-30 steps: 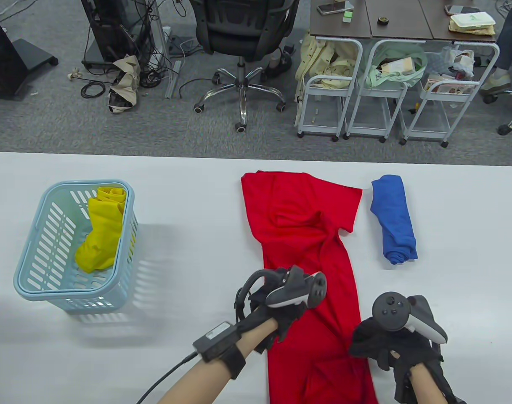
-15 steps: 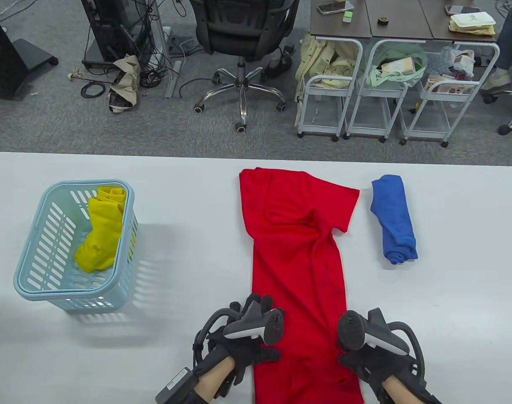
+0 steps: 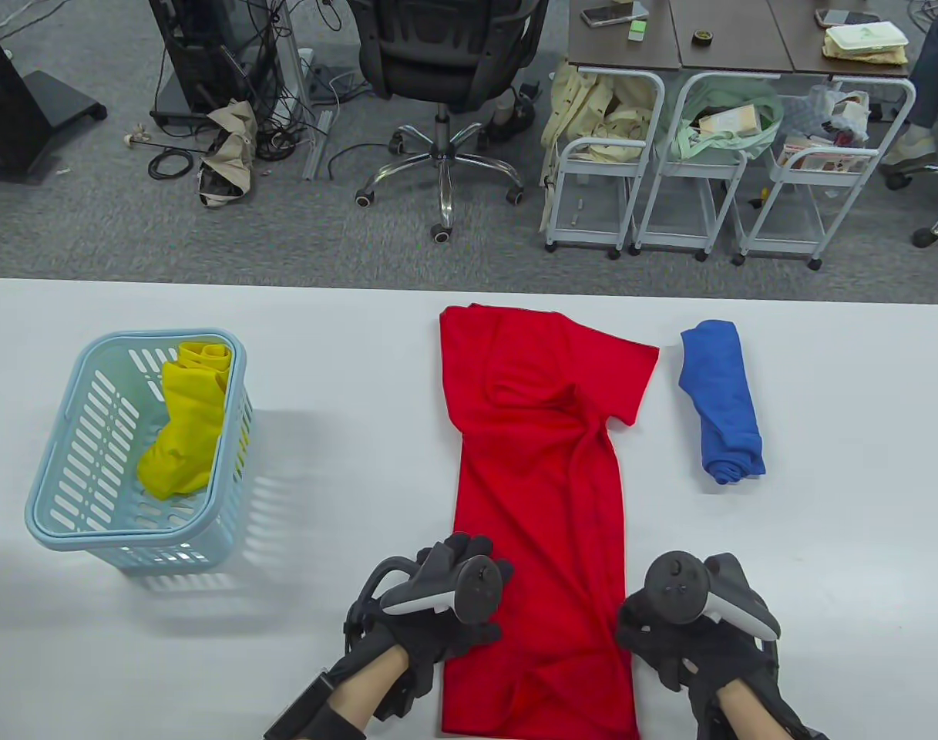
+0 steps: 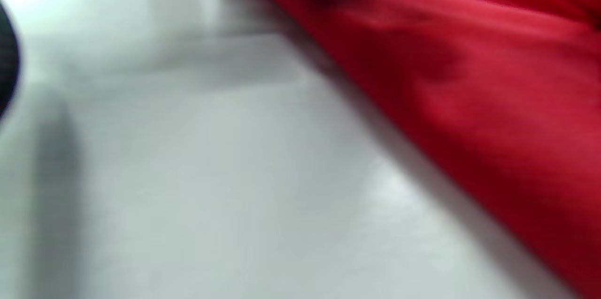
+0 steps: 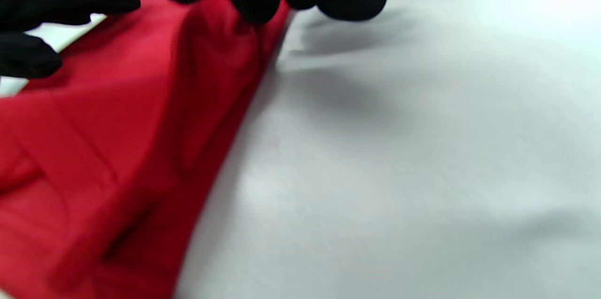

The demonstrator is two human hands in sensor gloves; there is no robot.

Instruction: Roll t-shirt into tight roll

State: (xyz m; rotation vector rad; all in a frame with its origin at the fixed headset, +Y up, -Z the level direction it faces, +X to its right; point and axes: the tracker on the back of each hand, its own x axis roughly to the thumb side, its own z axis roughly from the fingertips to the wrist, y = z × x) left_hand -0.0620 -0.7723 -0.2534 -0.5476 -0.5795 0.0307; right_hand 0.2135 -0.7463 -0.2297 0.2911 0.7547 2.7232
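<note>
The white table (image 3: 345, 385) carries the shirt (image 3: 542, 493), soft red cloth folded into a long strip with 1 sleeve out to the right; a slotted pale-blue plastic basket (image 3: 45, 509) holding a yellow bundle (image 3: 183, 432) sits well left, a blue roll (image 3: 721, 401) just right. Only the right wrist view shows the right hand (image 3: 680, 644) pinching the strip's near right edge, lifting a ridge. The left hand (image 3: 438, 632) rests at the left edge; I cannot tell its grip.

Overhead table view; both wrist views close, low, sharing the red t-shirt (image 3: 542, 493).
</note>
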